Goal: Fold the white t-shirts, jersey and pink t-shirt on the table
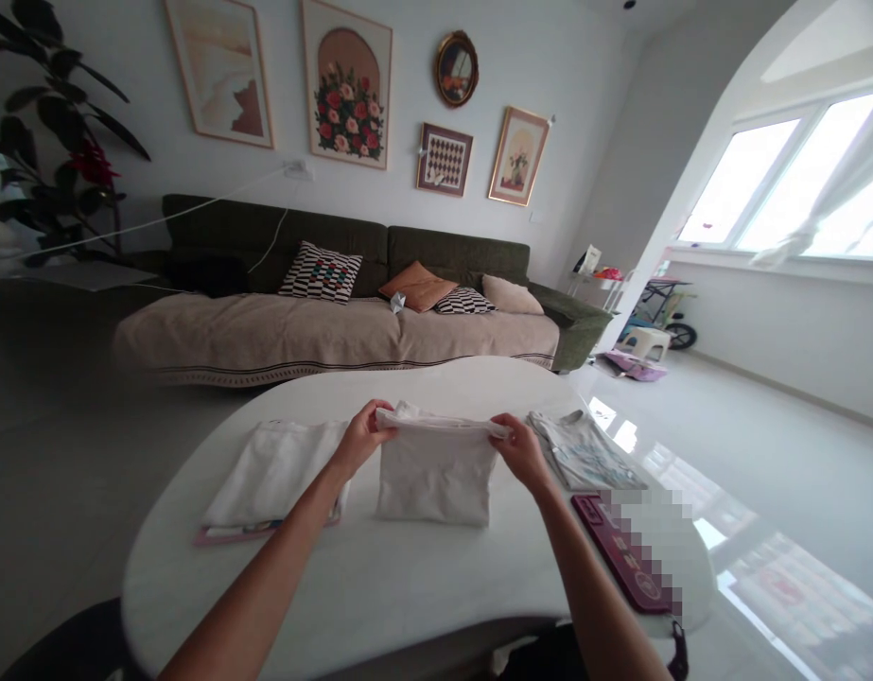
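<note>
Two corners of white cloth (436, 478) pinched: left hand (362, 441), right hand (522, 452); room on tabletop (414, 582) toward near edge.

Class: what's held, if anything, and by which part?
A white cloth, held at its far edge: left hand at one end, right hand at the other.

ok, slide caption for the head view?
Both hands hold a folded white cloth by its far corners at a white table, green sofa behind.

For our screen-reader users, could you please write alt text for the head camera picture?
A person's left hand and right hand grip a folded white cloth by its far edge at a white table. More folded cloths lie on either side; behind stands a green sofa.
</note>
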Demonstrator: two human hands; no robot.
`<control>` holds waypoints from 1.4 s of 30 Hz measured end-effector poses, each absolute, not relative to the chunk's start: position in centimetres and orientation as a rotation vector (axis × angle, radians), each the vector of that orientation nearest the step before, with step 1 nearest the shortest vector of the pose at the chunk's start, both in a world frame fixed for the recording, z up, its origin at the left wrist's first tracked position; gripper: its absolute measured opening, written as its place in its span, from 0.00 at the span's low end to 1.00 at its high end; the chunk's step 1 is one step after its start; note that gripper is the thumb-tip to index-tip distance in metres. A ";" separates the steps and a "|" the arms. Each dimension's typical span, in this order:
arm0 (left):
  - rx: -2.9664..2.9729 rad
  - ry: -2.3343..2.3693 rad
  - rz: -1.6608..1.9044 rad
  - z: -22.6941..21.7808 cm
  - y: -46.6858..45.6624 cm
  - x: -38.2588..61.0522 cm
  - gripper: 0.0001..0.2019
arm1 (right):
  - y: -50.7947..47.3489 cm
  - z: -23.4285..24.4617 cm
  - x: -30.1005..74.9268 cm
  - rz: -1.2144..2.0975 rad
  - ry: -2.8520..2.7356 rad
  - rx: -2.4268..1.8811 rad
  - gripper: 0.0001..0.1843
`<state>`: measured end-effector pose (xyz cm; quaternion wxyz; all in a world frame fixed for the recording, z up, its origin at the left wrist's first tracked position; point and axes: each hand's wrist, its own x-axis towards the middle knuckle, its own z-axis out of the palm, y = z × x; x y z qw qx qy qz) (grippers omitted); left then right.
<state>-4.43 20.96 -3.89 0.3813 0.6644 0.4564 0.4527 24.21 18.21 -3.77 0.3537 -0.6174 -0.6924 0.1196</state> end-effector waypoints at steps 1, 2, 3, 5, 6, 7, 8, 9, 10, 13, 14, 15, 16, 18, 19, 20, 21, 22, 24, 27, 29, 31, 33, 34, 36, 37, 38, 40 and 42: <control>1.695 1.107 1.170 -3.0 19.9 -4.5 0.21 | 17.5 -3.2 24.6 0.310 -1.785 -1.543 0.14; 1.700 1.055 1.171 -2.3 18.7 -4.7 0.22 | 16.6 -2.9 24.9 0.316 -1.782 -1.501 0.17; 1.713 1.011 1.149 -2.0 17.4 -4.9 0.22 | 15.7 -3.0 25.1 0.328 -1.783 -1.471 0.20; 1.770 0.954 1.020 -2.3 14.5 -5.5 0.19 | 13.4 -3.9 25.5 0.372 -1.804 -1.449 0.23; 1.809 0.933 0.902 -2.7 13.2 -5.8 0.17 | 12.1 -4.7 25.7 0.409 -1.830 -1.452 0.23; 1.844 0.905 0.748 -3.3 12.0 -6.2 0.16 | 10.8 -5.6 25.9 0.455 -1.865 -1.463 0.22; 1.865 0.861 0.566 -3.9 11.1 -6.5 0.16 | 9.6 -6.6 26.3 0.508 -1.905 -1.483 0.21; 1.871 0.807 0.389 -4.5 10.5 -6.7 0.17 | 8.4 -7.5 26.7 0.563 -1.944 -1.512 0.21; 1.884 0.762 0.256 -5.0 10.2 -6.7 0.18 | 7.3 -8.3 27.0 0.618 -1.978 -1.549 0.21; 2.030 0.806 0.213 -5.9 11.3 -5.3 0.17 | 5.0 -9.6 27.1 0.717 -2.025 -1.665 0.23; 2.096 0.878 0.286 -6.1 12.2 -4.3 0.16 | 4.6 -9.7 26.4 0.706 -2.016 -1.691 0.22; 2.149 0.953 0.358 -6.5 13.2 -3.2 0.17 | 4.4 -9.7 25.2 0.675 -1.997 -1.708 0.19; 2.183 1.013 0.404 -7.0 14.2 -1.9 0.18 | 4.3 -9.7 23.4 0.631 -1.972 -1.716 0.17; 2.239 1.089 0.417 -8.3 15.9 0.7 0.19 | 4.3 -10.0 18.7 0.560 -1.951 -1.706 0.15; 2.270 1.119 0.400 -9.1 16.4 1.9 0.19 | 4.3 -10.4 16.1 0.554 -1.972 -1.675 0.16; 2.298 1.150 0.378 -9.9 16.7 2.8 0.19 | 4.2 -11.0 13.6 0.546 -2.040 -1.612 0.19; 2.323 1.184 0.357 -10.7 16.8 3.4 0.18 | 4.1 -11.7 11.5 0.537 -2.103 -1.604 0.21; 2.343 1.224 0.343 -11.3 16.8 3.8 0.18 | 4.0 -12.5 9.9 0.514 -2.158 -1.621 0.22; 2.378 1.303 0.340 -12.2 16.5 3.7 0.18 | 3.6 -13.6 8.7 0.453 -2.224 -1.637 0.23; 2.419 1.404 0.348 -12.4 16.0 2.0 0.19 | 3.3 -13.7 10.9 0.410 -2.287 -1.677 0.15; 2.429 1.481 0.355 -12.0 15.7 0.6 0.20 | 3.9 -13.1 13.8 0.380 -2.322 -1.764 0.10; 2.425 1.561 0.363 -11.7 15.0 -0.3 0.21 | 5.3 -12.4 16.7 0.324 -2.309 -1.875 0.09; 2.433 1.597 0.364 -11.5 13.5 -0.5 0.19 | 7.1 -12.1 19.4 0.256 -2.251 -1.978 0.11; 2.445 1.592 0.360 -11.5 12.4 -0.2 0.19 | 8.2 -12.1 20.5 0.219 -2.217 -2.028 0.12; 2.482 1.542 0.346 -11.6 10.0 1.0 0.20 | 10.3 -12.2 22.3 0.156 -2.154 -2.110 0.12; 2.497 1.496 0.342 -11.6 8.8 1.8 0.19 | 11.2 -12.2 23.0 0.136 -2.129 -2.137 0.13; 2.505 1.430 0.340 -11.7 7.9 2.5 0.18 | 12.0 -12.2 23.5 0.124 -2.109 -2.155 0.13; 2.496 1.293 0.352 -11.7 6.9 3.6 0.18 | 13.1 -12.1 23.9 0.108 -2.075 -2.179 0.15; 2.467 1.233 0.382 -11.6 7.7 4.0 0.20 | 13.5 -12.1 23.4 0.090 -2.034 -2.194 0.18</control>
